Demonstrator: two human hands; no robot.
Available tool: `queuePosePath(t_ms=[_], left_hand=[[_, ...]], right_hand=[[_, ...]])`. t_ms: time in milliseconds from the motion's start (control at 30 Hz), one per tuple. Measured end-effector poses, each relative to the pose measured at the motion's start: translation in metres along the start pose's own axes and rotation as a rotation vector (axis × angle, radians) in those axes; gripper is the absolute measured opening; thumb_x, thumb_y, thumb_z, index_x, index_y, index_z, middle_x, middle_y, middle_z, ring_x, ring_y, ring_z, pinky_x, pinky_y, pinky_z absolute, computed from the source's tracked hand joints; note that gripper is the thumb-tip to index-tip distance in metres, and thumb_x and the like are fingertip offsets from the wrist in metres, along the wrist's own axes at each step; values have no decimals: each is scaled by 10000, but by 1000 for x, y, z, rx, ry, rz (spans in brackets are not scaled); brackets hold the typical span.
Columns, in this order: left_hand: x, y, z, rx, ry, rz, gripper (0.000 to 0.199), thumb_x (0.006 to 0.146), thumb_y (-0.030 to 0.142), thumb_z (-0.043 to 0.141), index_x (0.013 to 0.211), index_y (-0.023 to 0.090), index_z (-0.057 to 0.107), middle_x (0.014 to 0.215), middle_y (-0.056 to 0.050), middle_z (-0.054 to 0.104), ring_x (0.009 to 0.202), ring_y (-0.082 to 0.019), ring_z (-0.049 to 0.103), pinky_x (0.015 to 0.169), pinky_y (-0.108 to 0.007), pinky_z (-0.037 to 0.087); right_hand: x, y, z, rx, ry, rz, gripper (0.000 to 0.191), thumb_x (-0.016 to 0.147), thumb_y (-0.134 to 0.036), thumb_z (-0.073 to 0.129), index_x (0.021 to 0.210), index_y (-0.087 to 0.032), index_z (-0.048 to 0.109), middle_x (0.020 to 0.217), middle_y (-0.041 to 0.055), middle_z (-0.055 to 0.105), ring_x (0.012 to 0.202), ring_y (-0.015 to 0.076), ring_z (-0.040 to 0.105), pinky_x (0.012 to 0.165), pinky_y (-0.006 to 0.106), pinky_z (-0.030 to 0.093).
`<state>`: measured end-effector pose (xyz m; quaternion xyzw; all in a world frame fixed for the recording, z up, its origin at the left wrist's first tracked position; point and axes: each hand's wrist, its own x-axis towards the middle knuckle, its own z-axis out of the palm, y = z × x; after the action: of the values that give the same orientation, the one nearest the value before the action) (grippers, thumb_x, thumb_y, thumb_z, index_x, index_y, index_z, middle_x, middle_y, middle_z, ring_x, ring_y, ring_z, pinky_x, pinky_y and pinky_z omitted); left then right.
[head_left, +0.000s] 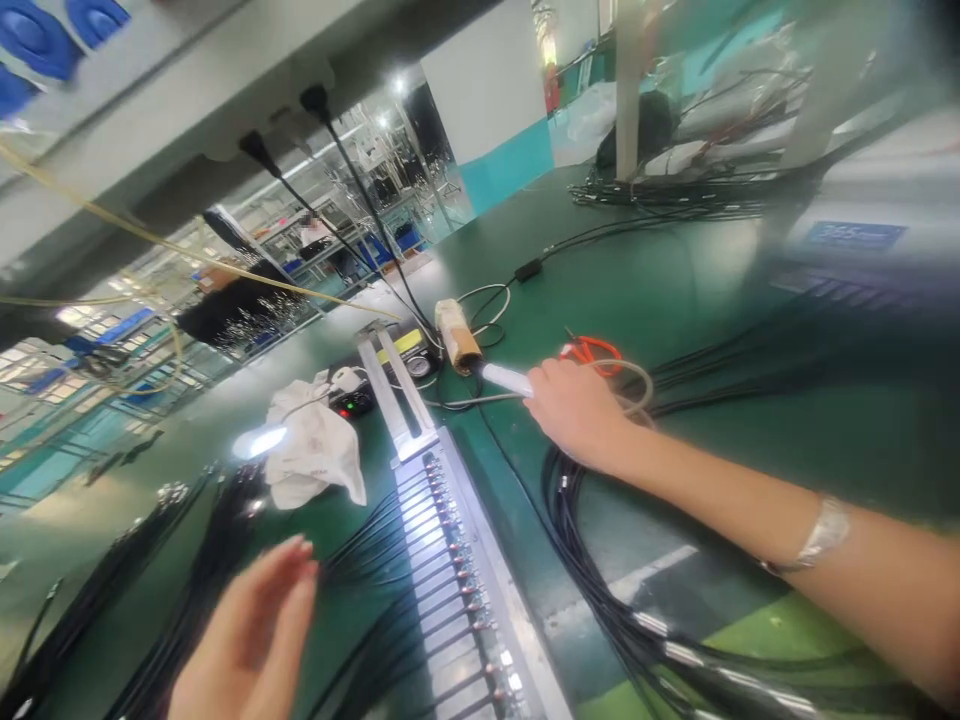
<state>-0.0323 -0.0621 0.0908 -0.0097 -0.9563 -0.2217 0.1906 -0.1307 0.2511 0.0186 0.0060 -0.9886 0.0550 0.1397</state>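
My right hand is wrapped round the white handle of a soldering iron. The iron's front end reaches the mouth of a tan tube-shaped holder, and its tip is hidden there. At the lower left, my left hand is slightly blurred, thumb and fingers apart, holding nothing. It hovers near black cables that run into a long metal fixture. Along this fixture sits a row of small parts with cable ends.
Bundles of black cables lie left and right on the green table. A lit lamp stands by a crumpled white bag. Orange-handled pliers lie beyond my right hand. A shelf beam with plugs hangs overhead.
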Motion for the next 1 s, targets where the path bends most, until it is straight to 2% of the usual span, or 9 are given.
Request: queuePosePath(t_ms=[33,100,200,300,433,633,700,800,1000], left_hand=[[12,5,-5,-1,58,-69,363,799,504,545,1082,278,572,1034,-9,661,921,-206,646,876,-345,496],[36,16,-12,55,185,-66,461,777,508,562,1149,237,538,1064,-41,639,913,-214,640,891,-352,489],[68,28,-15,224,317,86,586,773,495,579,1263,196,459,1120,-85,602,890,-222,634,857,-346,491],[87,29,-11,354,333,294,490,844,448,516,1251,178,492,1168,-106,591,981,-245,605,885,-354,454],[88,22,-1,444,335,403,314,917,349,431,1132,197,601,1100,-78,651,1042,-236,590,828,-311,453],[70,6,10,508,352,537,298,913,310,459,1165,205,580,1091,-70,657,1004,-208,612,836,-280,454],[68,7,9,511,338,496,304,919,325,449,1167,203,575,1098,-70,655,1013,-209,609,818,-275,457],[70,18,1,508,292,341,316,914,357,452,1157,201,577,1103,-60,655,1020,-213,608,787,-273,459],[85,46,-15,463,299,160,336,865,336,462,1123,189,619,1117,-62,661,1043,-242,604,867,-343,458]], right_hand=[[0,0,1,4,4,-5,152,900,-184,483,926,-72,583,901,152,597,843,276,563,666,335,387],[0,0,3,7,11,-14,155,892,-194,506,918,-66,588,890,153,599,840,275,564,667,333,388],[0,0,3,-3,21,-16,157,887,-208,521,917,-71,591,879,140,602,818,267,569,651,324,389],[-1,0,1,-25,22,-9,168,892,-233,520,920,-84,591,886,133,604,809,263,572,633,319,388],[-2,0,-1,-41,18,1,174,903,-235,491,915,-90,586,886,134,605,807,256,572,617,309,379],[-2,1,0,-35,20,3,179,905,-245,481,909,-94,578,890,133,603,797,253,568,604,306,364],[-3,1,0,-35,22,1,185,905,-252,483,912,-93,578,898,137,602,799,253,565,610,307,363],[-3,0,0,-40,29,-1,174,903,-241,484,918,-94,577,902,133,599,819,254,559,623,304,362],[-3,1,-1,-36,38,3,174,901,-239,486,927,-95,579,906,128,599,828,255,559,625,302,365]])
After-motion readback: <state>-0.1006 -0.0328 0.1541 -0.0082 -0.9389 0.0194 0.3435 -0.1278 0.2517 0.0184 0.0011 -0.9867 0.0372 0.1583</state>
